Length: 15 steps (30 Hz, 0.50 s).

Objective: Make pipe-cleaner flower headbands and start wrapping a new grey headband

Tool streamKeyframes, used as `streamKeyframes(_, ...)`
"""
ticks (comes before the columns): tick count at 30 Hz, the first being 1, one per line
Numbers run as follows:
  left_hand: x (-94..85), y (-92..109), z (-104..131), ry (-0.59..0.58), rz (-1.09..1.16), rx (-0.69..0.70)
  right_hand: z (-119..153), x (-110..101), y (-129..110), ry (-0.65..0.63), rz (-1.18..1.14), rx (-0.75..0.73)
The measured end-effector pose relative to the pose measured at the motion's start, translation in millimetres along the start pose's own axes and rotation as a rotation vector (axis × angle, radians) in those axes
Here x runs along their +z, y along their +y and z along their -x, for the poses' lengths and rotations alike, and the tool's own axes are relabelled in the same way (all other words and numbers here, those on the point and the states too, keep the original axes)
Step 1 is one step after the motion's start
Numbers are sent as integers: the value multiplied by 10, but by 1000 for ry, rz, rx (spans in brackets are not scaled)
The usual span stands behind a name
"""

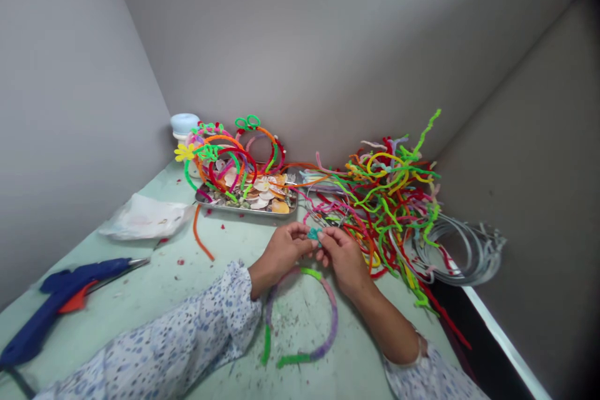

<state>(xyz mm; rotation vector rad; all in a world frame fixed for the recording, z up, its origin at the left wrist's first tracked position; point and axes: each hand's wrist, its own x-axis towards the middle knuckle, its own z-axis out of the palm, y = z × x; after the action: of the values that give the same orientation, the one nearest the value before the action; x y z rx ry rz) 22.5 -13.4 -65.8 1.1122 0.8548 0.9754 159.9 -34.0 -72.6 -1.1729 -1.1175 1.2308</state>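
Note:
Between the fingertips of both hands is a small teal fuzzy piece (314, 235), perhaps bent pipe cleaner; its exact form is too small to tell. My left hand (284, 251) pinches it from the left, and my right hand (344, 257) grips it from the right. Just below my hands a headband (334, 319) wrapped in purple, pink and green pipe cleaner lies on the table, its two green ends toward me. The top of its arc sits close under my fingers.
A metal tray (244, 209) of shells stands behind, with colourful wrapped headbands (225, 156) on it. At right are a heap of pipe cleaners (389, 194) and bare grey hoops (462, 256). A blue glue gun (70, 287) and plastic bag (147, 219) lie left.

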Motion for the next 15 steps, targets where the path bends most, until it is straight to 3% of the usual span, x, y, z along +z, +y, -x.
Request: streamKeyframes(15,36,32,38,59,91,-79,31,8,9,1,13,-17)
